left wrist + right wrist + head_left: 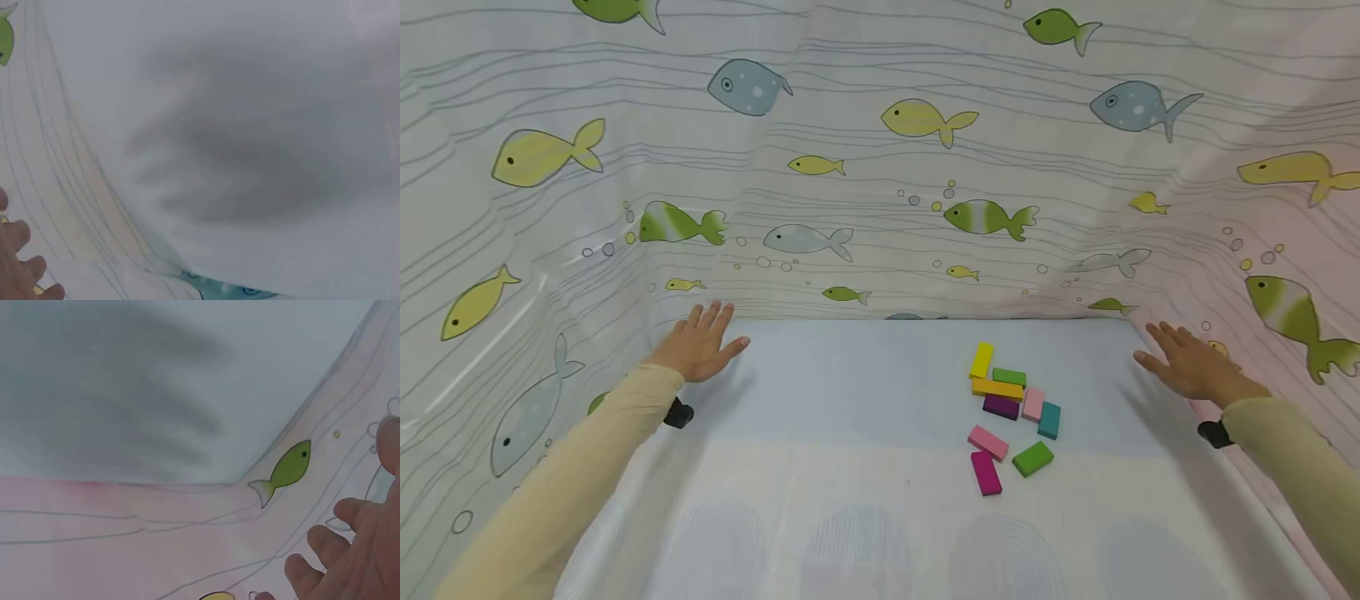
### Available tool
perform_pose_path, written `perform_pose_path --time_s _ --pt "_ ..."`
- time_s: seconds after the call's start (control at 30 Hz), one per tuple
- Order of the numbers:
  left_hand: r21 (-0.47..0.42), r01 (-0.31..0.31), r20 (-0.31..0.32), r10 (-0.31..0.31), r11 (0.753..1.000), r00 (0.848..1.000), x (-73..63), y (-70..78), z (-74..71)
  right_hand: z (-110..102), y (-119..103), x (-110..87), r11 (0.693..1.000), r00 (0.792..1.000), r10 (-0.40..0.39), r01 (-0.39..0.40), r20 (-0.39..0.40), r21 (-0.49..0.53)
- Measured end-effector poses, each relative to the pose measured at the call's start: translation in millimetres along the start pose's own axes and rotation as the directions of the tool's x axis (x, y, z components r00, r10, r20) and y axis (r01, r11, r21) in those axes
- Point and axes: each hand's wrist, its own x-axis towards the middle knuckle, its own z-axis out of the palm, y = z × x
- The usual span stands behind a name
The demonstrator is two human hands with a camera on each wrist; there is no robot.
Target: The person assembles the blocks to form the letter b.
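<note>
My left hand (702, 343) hovers over the far left corner of the white table, fingers spread and holding nothing. Over the far right corner is my right hand (1191, 362), also spread and empty. Both cast soft shadows on the surface below. Right of the table's middle lies a loose group of small coloured blocks: a yellow block (981, 361), an orange block (997, 389), a dark purple block (1002, 407), a teal block (1049, 420), a magenta block (987, 473), plus pink and green ones. The right hand is the nearer one to them.
A fish-print curtain (865, 192) stands behind the table (835, 383) and along both sides, close to each hand. A black strap piece (679, 413) sits at the left wrist, another (1214, 434) at the right.
</note>
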Motion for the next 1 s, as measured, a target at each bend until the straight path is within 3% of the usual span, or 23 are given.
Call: perform_pose_path --time_s 0.17,0.3,0.43,0.57,0.8,0.9,1.0 --pt "-0.007 -0.078 -0.025 0.078 0.997 0.997 1.4 29.7 11.2 9.7 -17.6 -4.1 0.998 0.998 -0.056 0.056 -0.027 -0.003" --pt "-0.024 -0.144 -0.028 0.143 0.989 0.989 3.2 64.6 24.0 16.1 -34.5 -6.1 0.996 0.995 -0.092 0.091 -0.047 -0.022" --pt "-0.054 -0.234 -0.023 0.233 0.971 0.972 4.8 103.6 37.8 18.8 -52.6 -7.2 0.988 0.987 -0.149 0.147 -0.063 -0.038" --pt "-0.064 -0.340 -0.031 0.338 0.938 0.941 4.2 147.0 50.3 22.9 -72.2 -6.5 0.975 0.972 -0.219 0.215 -0.082 -0.049" --pt "-0.052 -0.522 -0.109 0.514 0.852 0.851 -13.5 228.2 71.8 36.0 -118.3 -9.9 0.931 0.925 -0.366 0.361 -0.105 -0.060" --pt "-0.029 -0.548 -0.146 0.539 0.836 0.830 -24.5 260.7 80.0 42.1 -136.3 -12.7 0.914 0.910 -0.405 0.401 -0.090 -0.056" --pt "0.001 -0.546 -0.155 0.539 0.838 0.828 -35.9 291.3 86.2 48.8 -149.8 -14.7 0.905 0.902 -0.426 0.424 -0.074 -0.037"
